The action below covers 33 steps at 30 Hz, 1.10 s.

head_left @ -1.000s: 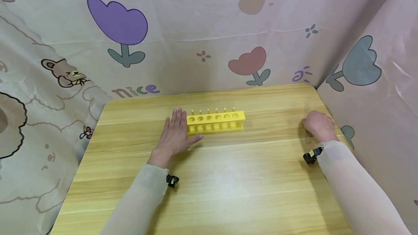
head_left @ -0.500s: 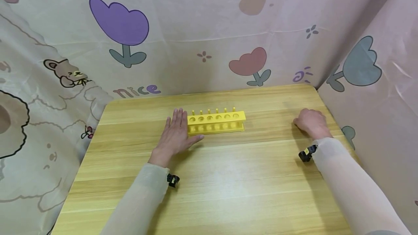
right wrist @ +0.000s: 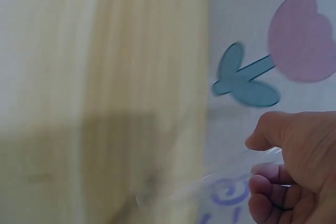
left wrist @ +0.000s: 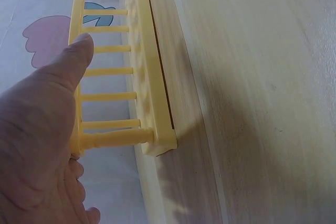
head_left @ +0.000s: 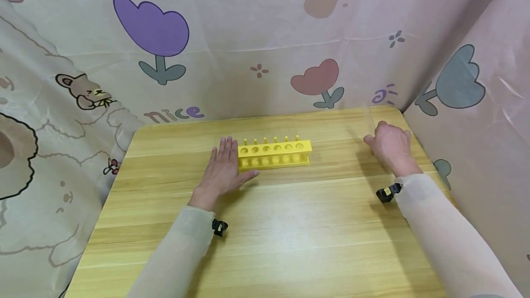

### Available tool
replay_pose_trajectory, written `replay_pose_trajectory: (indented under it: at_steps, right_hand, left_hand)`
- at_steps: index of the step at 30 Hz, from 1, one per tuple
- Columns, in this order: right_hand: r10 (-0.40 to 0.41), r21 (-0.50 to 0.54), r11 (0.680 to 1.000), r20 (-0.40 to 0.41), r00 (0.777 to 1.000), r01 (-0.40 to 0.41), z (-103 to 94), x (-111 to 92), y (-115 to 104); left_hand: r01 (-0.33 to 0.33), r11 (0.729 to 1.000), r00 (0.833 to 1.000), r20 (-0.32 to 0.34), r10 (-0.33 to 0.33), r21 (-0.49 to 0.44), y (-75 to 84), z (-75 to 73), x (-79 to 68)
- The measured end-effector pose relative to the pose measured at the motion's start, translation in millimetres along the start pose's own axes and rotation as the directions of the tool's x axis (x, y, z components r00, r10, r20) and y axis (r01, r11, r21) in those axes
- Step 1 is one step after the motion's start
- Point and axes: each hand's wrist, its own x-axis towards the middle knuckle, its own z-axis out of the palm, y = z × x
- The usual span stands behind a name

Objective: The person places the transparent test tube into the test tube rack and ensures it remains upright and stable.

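Observation:
A yellow test tube rack [head_left: 275, 154] stands on the wooden table, with a row of holes along its top and small pegs behind them. My left hand [head_left: 221, 169] lies against its left end, fingers straight and thumb stretched along the front. From the left wrist view, the left thumb [left wrist: 79, 56] overlaps the rack's top plate, and the rack's posts show beside it. Over the table's right side my right hand [head_left: 391, 146] pinches a clear test tube [head_left: 369, 121] pointing up and away. The tube [right wrist: 210, 179] looks faint and tilted in the right wrist view.
The wooden table [head_left: 290, 233] carries the rack left of its middle, near the back. A printed cloth [head_left: 232, 26] hangs behind the table and at both sides, close to the right hand.
My right hand has moved left and a little away from me, turning so that the clear test tube now points up and back. The left hand and the rack have stayed in place.

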Motion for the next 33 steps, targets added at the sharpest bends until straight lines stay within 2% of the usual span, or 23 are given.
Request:
replay_pose_trajectory:
  at_steps: [5, 10, 19, 27, 33]
  right_hand:
    - [-0.044, 0.038, 0.998, -0.058, 0.997, 0.047, -8.9, -2, -22]
    - [-0.07, 0.085, 0.993, -0.09, 0.994, 0.078, -9.1, -7, -39]
    - [-0.149, 0.079, 0.985, -0.084, 0.985, 0.155, -8.4, -15, -62]
    - [-0.22, 0.109, 0.968, -0.08, 0.972, 0.228, -19.9, -23, -94]
    - [-0.267, 0.164, 0.944, -0.128, 0.955, 0.286, -28.6, -26, -121]
  left_hand:
    - [0.003, 1.0, 1.0, 0.005, -0.003, 0.003, 0.0, -0.1, -0.2]
    - [-0.005, 1.0, 1.0, -0.004, 0.005, -0.003, 0.5, 0.8, 0.7]
    - [-0.005, 1.0, 1.0, -0.005, 0.006, 0.002, 1.1, -0.1, 1.4]
    - [-0.01, 1.0, 1.0, -0.002, 0.01, 0.004, 0.1, -2.1, 0.3]
    - [-0.012, 1.0, 1.0, 0.006, 0.012, -0.005, -1.7, -1.8, 1.4]
